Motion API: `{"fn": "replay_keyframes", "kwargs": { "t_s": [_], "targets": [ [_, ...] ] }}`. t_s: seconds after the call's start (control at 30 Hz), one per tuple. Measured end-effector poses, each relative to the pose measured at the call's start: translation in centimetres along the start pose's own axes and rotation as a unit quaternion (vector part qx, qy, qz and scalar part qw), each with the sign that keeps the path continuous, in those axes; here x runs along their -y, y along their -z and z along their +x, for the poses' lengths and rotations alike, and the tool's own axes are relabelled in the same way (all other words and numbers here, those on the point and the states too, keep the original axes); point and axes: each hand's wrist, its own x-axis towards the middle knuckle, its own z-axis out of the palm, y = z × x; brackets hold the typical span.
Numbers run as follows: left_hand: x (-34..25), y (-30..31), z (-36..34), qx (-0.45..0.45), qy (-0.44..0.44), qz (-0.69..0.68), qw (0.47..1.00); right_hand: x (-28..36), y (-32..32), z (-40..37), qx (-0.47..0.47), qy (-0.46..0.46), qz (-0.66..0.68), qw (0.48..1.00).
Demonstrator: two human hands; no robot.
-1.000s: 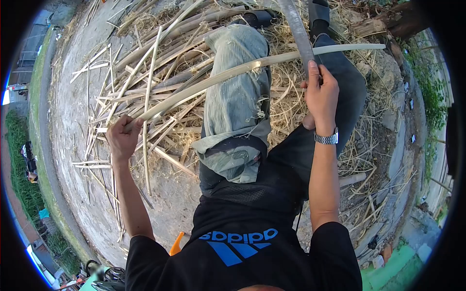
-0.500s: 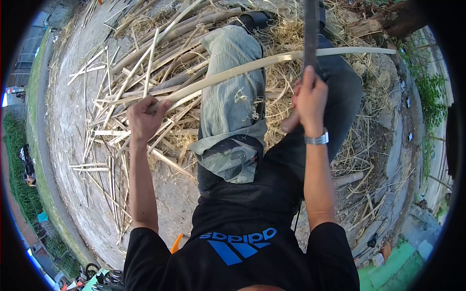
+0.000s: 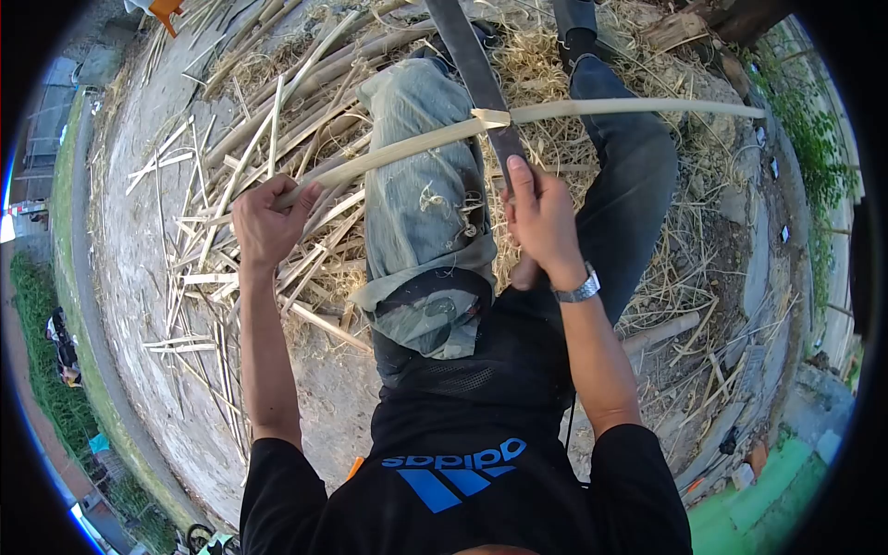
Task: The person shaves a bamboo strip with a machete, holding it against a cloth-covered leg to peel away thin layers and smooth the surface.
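My left hand (image 3: pixel 266 220) is closed around the near end of a long pale bamboo strip (image 3: pixel 388 148). The strip slants across a grey cloth (image 3: pixel 416 185) draped over my thigh and reaches far to the right. In my right hand (image 3: pixel 541 222) is a machete (image 3: pixel 467 55), its dark blade pointing up and left and my thumb pressed along it. Below that hand the rounded end of its wooden handle shows. The blade crosses under the strip, where a small lifted sliver (image 3: pixel 491 117) stands up. A silver watch (image 3: pixel 583 287) is on my right wrist.
Split bamboo strips and poles (image 3: pixel 314 83) lie piled on the ground ahead and to the left. Curly shavings (image 3: pixel 546 83) surround my legs. A tree stump or log (image 3: pixel 684 32) lies at the upper right, and something orange (image 3: pixel 166 13) at the upper left.
My right hand has moved left with the machete, whose blade now tilts left instead of standing nearly straight. A sliver has lifted on the strip at the blade. The left hand has barely shifted.
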Motion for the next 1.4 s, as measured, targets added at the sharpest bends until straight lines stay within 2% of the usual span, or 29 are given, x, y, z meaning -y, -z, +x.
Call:
{"fn": "replay_keyframes", "kwargs": {
  "t_s": [0.03, 0.1, 0.13, 0.17, 0.23, 0.27, 0.3, 0.37, 0.4, 0.47, 0.63, 0.7, 0.77, 0.83, 0.9, 0.93, 0.97, 1.0, 1.03, 1.1, 1.17, 1.23, 1.3, 1.33, 1.37, 1.4],
  "targets": [
    [0.0, 0.2, -0.4, -0.003, 0.009, -0.003, 1.0, 1.0, 1.1, 0.3, -0.02, 0.028, -0.028, 0.999],
    [1.4, 0.7, -0.3, 0.012, 0.056, -0.042, 0.997, 0.8, 3.4, 2.3, -0.13, 0.08, -0.088, 0.984],
    [1.2, 0.9, 0.2, 0.01, 0.04, -0.036, 0.998, 0.7, 4.3, 3.6, -0.186, 0.047, -0.059, 0.98],
    [0.3, 0.2, -0.2, -0.018, 0.014, -0.038, 0.999, -0.1, 3.9, 3.4, -0.191, 0.048, -0.057, 0.979],
    [-1.5, -1.8, 0.2, -0.007, 0.005, -0.015, 1.0, -0.4, 1.3, 3.0, -0.122, 0.042, -0.112, 0.985],
    [-3.0, -1.6, 0.7, -0.004, -0.002, 0.059, 0.998, -0.5, -1.6, 1.3, -0.115, 0.175, -0.193, 0.959],
    [-3.2, -1.2, 0.6, 0.0, -0.002, 0.059, 0.998, -0.2, -2.4, 0.3, -0.067, 0.107, -0.097, 0.987],
    [-2.7, -0.4, 0.4, -0.002, 0.013, -0.009, 1.0, 1.2, -1.0, 0.0, -0.014, 0.01, -0.01, 1.0],
    [-2.2, -0.3, 0.1, 0.025, -0.001, -0.031, 0.999, 1.0, -0.6, 0.1, -0.005, 0.012, -0.011, 1.0],
    [-1.7, 1.2, -1.1, 0.003, -0.011, 0.012, 1.0, 0.7, 0.3, 0.7, -0.038, 0.027, -0.056, 0.997],
    [-0.9, 3.4, -2.8, -0.075, -0.08, 0.141, 0.984, 0.0, 2.3, 1.7, -0.044, 0.071, -0.12, 0.989],
    [-0.2, 3.2, -3.2, -0.059, -0.06, 0.159, 0.984, 0.4, 3.8, 2.3, -0.068, 0.05, -0.046, 0.995],
    [1.1, 2.6, -3.1, -0.044, -0.044, 0.18, 0.982, 1.0, 5.6, 3.1, -0.12, -0.013, 0.004, 0.993],
    [3.3, 0.1, -2.6, -0.151, -0.084, 0.141, 0.975, 0.9, 6.1, 3.6, -0.131, -0.009, 0.034, 0.991],
    [3.4, -2.6, -2.3, -0.171, -0.105, 0.148, 0.968, 0.8, 5.0, 3.7, -0.178, -0.016, 0.108, 0.978],
    [2.3, -4.2, -2.0, -0.16, -0.116, 0.109, 0.974, 0.6, 3.3, 2.9, -0.142, -0.01, 0.099, 0.985],
    [1.7, -5.2, -1.7, -0.15, -0.128, 0.069, 0.978, -0.5, 1.2, 2.3, -0.1, 0.055, -0.044, 0.992],
    [1.6, -5.7, -1.5, -0.2, -0.113, 0.111, 0.967, -2.0, -0.9, 1.7, -0.111, 0.102, -0.14, 0.979],
    [1.3, -5.4, -1.5, -0.196, -0.116, 0.109, 0.968, 1.1, -0.9, -0.1, -0.018, -0.051, 0.041, 0.998],
    [1.2, -4.0, -1.2, -0.226, -0.162, 0.12, 0.953, 0.6, 0.8, 0.5, -0.029, 0.032, -0.005, 0.999],
    [3.0, -3.1, -1.3, -0.228, -0.165, 0.153, 0.947, 0.8, 3.7, 1.3, -0.091, 0.079, -0.067, 0.99],
    [3.7, -3.8, -1.5, -0.234, -0.159, 0.107, 0.953, 1.7, 5.4, 2.8, -0.146, -0.034, 0.052, 0.987],
    [2.3, -6.2, -1.4, -0.184, -0.145, 0.056, 0.97, 1.1, 2.0, 1.9, -0.103, -0.027, -0.013, 0.994],
    [-1.5, -5.3, -0.6, -0.222, -0.145, 0.09, 0.96, -2.9, -0.7, 1.8, -0.079, 0.131, -0.161, 0.975],
    [-1.8, -4.7, -0.3, -0.22, -0.147, 0.09, 0.96, 1.1, -1.8, -0.4, -0.01, -0.021, 0.018, 1.0],
    [-1.6, -4.1, 0.3, -0.235, -0.182, 0.103, 0.949, 1.4, -1.0, -0.3, -0.007, -0.032, 0.035, 0.999]
  ]
}}
